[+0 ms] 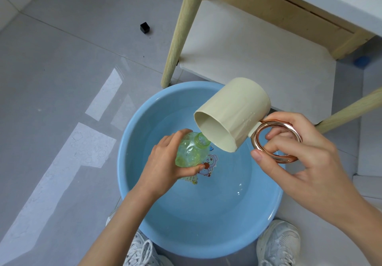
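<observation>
Both of my hands are busy above a blue basin (132, 133) holding shallow water. My left hand (163, 164) grips a clear green plastic bottle (191, 153) — fingers curled over its far side, thumb pressed on its near side — and holds it tilted, its open neck pointing up and to the right, away from my palm. My right hand (301, 154) holds a cream cup (231, 110) by its rose-gold ring handle (277, 141): fingers hook through the ring, and the thumb lies against its near edge. The cup is tipped on its side with its mouth facing my left fingers and its lower lip just beside the bottle's neck; I cannot tell whether they touch. By my left thumb, a cartoon print (208, 166) shows on the basin floor. Beyond my left fingers rises a pale wooden table leg (182, 30), and farther off a small black cube (145, 27) sits on the grey floor.
</observation>
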Motion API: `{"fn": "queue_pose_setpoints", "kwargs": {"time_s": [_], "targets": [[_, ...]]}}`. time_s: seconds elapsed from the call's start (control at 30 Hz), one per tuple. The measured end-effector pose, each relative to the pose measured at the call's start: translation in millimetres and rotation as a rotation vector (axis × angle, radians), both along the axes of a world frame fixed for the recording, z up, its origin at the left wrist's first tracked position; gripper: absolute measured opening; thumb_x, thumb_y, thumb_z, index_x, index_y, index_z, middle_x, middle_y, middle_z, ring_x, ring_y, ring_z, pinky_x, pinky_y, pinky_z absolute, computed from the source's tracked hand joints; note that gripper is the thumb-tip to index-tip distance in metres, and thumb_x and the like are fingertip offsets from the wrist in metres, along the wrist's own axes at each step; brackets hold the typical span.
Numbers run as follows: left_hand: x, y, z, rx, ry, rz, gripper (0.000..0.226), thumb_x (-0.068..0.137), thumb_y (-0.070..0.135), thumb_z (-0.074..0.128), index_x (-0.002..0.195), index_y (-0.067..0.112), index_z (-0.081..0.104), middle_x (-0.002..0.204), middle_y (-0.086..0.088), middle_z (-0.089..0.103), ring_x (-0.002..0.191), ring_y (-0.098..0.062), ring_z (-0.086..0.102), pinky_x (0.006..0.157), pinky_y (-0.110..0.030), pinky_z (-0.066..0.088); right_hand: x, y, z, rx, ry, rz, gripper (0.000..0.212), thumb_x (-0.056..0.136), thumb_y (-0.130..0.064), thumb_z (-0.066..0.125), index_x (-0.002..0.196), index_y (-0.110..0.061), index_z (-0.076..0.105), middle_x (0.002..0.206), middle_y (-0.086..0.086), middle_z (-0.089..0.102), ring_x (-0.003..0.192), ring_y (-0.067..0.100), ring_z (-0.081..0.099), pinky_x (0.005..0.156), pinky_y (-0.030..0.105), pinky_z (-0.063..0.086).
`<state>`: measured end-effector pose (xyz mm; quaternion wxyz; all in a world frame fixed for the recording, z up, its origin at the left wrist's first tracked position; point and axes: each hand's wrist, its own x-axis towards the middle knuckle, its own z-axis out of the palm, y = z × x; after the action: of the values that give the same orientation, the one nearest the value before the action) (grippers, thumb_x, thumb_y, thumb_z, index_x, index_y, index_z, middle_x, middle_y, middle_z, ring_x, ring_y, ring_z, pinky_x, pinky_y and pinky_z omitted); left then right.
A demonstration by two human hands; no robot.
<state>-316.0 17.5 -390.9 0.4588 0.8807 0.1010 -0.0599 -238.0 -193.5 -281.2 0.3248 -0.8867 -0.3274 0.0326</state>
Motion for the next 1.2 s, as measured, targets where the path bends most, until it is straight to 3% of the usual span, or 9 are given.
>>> {"fn": "queue_pose_setpoints", "kwargs": {"time_s": [0.63, 0.87, 0.97, 1.2], "targets": [[0, 0, 0, -0.008, 0.002, -0.002, 0.083, 0.059, 0.070, 0.061, 0.130, 0.031, 0.043, 0.101, 0.043, 0.037, 0.104, 0.001, 0.040, 0.087, -0.023, 0.034, 0, -2, -2, -0.029, -0.076, 0.034, 0.035, 0.087, -0.032, 0.058, 0.065, -0.006, 0.061, 0.113, 0.005, 0.048, 0.084, 0.015, 0.054, 0.077, 0.011, 0.040], [-1, -1, -2, 0.005, 0.010, -0.001, 0.080, 0.064, 0.061, 0.071, 0.132, 0.030, 0.043, 0.102, 0.043, 0.036, 0.103, 0.001, 0.040, 0.086, -0.023, 0.033, -2, -3, -5, -0.036, -0.119, 0.078, 0.034, 0.089, -0.029, 0.058, 0.065, -0.005, 0.060, 0.116, 0.006, 0.046, 0.091, 0.020, 0.054, 0.079, 0.019, 0.045], [-2, 0, -3, 0.002, 0.017, 0.000, 0.082, 0.062, 0.066, 0.065, 0.132, 0.029, 0.043, 0.100, 0.042, 0.038, 0.101, 0.000, 0.040, 0.085, -0.024, 0.034, -2, -5, -10, -0.039, -0.141, 0.107, 0.033, 0.089, -0.027, 0.059, 0.065, -0.003, 0.061, 0.116, 0.011, 0.047, 0.093, 0.024, 0.054, 0.085, 0.027, 0.046], [-5, 1, -6, 0.010, 0.036, 0.011, 0.077, 0.067, 0.052, 0.077, 0.132, 0.029, 0.042, 0.097, 0.040, 0.038, 0.094, 0.004, 0.035, 0.081, -0.021, 0.031, -1, -7, -25, -0.015, -0.196, 0.142, 0.032, 0.090, -0.022, 0.063, 0.068, 0.001, 0.064, 0.120, 0.013, 0.044, 0.107, 0.028, 0.053, 0.092, 0.036, 0.050]]}}
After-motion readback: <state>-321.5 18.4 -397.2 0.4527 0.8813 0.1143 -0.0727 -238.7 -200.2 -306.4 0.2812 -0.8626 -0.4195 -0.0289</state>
